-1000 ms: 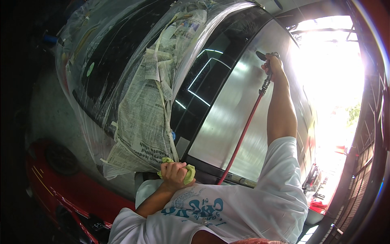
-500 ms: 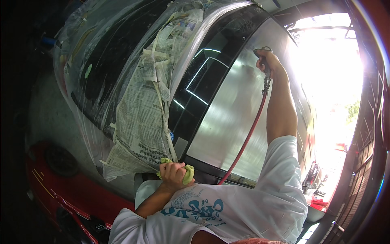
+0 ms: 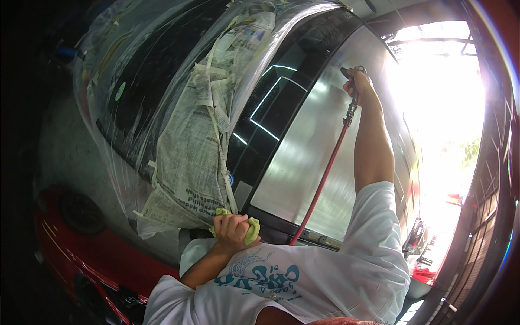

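My right hand (image 3: pixel 362 88) reaches far out over a shiny silver-grey car panel (image 3: pixel 295 162). It is closed around an air blow gun (image 3: pixel 345 71), mostly hidden by my fingers. From the gun's lower end a red air hose (image 3: pixel 324 184) runs down across the panel toward my body. Close to my chest, my left hand (image 3: pixel 231 233) grips a crumpled yellow-green cloth (image 3: pixel 252 231) that bulges out on both sides of the fist. Newspaper masking (image 3: pixel 187 146) hangs just beyond that hand, beside a strip of dark glossy glass (image 3: pixel 260 116).
Clear plastic sheeting (image 3: pixel 116 179) drapes over the car's left part. A red car (image 3: pixel 67 238) stands at lower left. On the right, a bright opening lets in glare, with a slatted wall (image 3: pixel 485 233) and red items (image 3: pixel 424 273) near it.
My right hand has shifted slightly down and right with the blow gun, and the hose now hangs straighter. My left hand stays nearly still with the cloth.
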